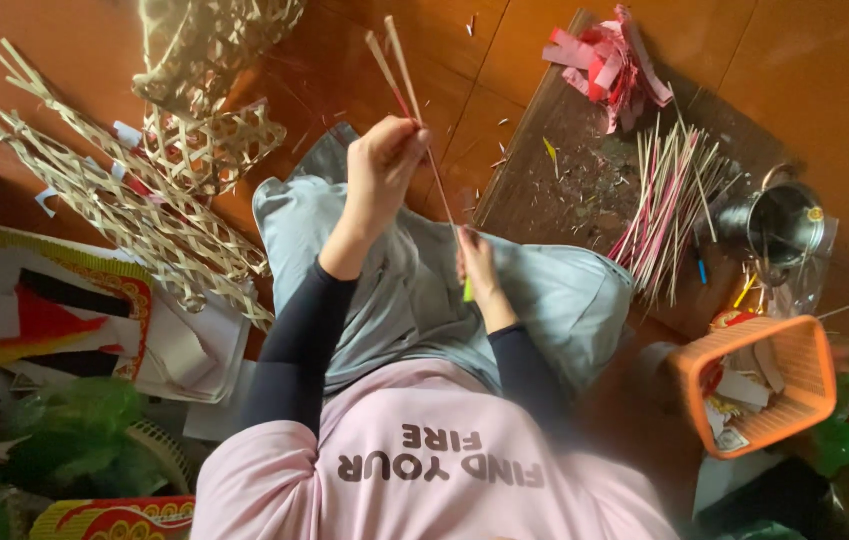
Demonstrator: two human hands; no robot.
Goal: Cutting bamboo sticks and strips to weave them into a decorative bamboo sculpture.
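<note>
Gripping thin sticks (396, 62), the left hand (384, 165) is raised. The right hand (476, 262) clasps a green-handled tool (466, 290) over the lap.

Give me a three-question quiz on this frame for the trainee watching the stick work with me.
1. True or false: the left hand grips thin sticks that point up and away from the person.
2. Which container stands nearest the loose pile of sticks on the dark board?
A. the metal pot
B. the orange basket
C. the woven bamboo lattice
3. Fill in: the right hand holds a small ____-coloured tool over the lap.

Key
1. True.
2. A; the pot sits just past the pile's right edge.
3. Green; only its tip shows below the fingers, so its kind cannot be told.
</note>
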